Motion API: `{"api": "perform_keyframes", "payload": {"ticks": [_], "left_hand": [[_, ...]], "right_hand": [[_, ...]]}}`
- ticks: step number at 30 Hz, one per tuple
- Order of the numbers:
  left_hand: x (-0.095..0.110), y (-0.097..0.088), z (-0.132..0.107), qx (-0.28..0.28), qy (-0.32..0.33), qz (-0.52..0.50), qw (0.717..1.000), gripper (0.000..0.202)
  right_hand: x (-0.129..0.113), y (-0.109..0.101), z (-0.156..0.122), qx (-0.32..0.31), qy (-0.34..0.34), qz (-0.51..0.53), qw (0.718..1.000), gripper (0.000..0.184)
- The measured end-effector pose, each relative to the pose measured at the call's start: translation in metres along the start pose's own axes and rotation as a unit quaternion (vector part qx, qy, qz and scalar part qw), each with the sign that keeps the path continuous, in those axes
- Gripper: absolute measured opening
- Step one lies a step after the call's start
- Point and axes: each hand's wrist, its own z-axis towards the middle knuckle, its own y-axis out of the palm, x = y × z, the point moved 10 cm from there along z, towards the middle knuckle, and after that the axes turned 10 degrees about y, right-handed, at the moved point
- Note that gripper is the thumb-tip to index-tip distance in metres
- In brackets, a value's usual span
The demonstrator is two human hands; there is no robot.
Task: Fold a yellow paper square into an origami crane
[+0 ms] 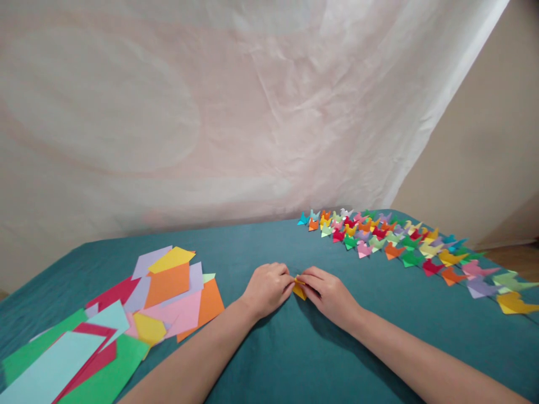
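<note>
A small folded piece of yellow paper (300,290) is pinched between my two hands, just above the teal tablecloth near the middle of the table. My left hand (269,289) grips its left side with thumb and fingers pressed together. From the other side, my right hand (330,293) holds it between thumb and fingertips. Fingers cover most of the paper, so its exact folded shape cannot be made out.
Loose sheets of coloured paper (168,286) lie overlapping at the left. Rows of small folded paper birds (393,249) in many colours stand on the teal tablecloth (252,241) at the right. A pale hanging sheet (236,112) rises behind the table's far edge.
</note>
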Motion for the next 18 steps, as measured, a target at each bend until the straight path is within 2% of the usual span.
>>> {"api": "perform_keyframes", "payload": {"ticks": [9, 18], "left_hand": [[0.015, 0.0, 0.006, -0.014, 0.061, 0.107, 0.992, 0.019], [0.015, -0.004, 0.008, 0.001, 0.05, 0.12, 0.992, 0.017]], "right_hand": [[0.002, 0.005, -0.001, -0.017, 0.003, -0.013, 1.0, 0.023], [-0.001, 0.003, -0.001, -0.011, 0.002, -0.02, 1.0, 0.02]]}}
